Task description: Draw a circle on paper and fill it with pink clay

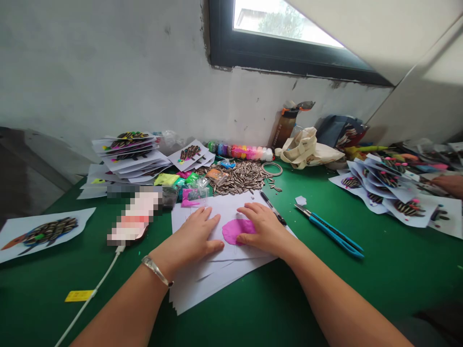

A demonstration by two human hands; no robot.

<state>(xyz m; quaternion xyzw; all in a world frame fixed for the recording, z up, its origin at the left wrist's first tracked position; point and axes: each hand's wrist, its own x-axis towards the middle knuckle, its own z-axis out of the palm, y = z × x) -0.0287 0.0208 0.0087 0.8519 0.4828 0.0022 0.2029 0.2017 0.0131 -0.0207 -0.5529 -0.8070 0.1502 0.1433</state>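
Green table [398, 260] has seeds [240, 179] behind pink clay [230, 232], blue cutter [328, 228] at right.

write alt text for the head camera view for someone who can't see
A person's right hand partly covers a flat pink patch on white paper, with the left hand beside it. On the green table, a heap of striped seeds lies beyond the hands, a blue cutter to the right, with decorated sheets stacked on both sides.
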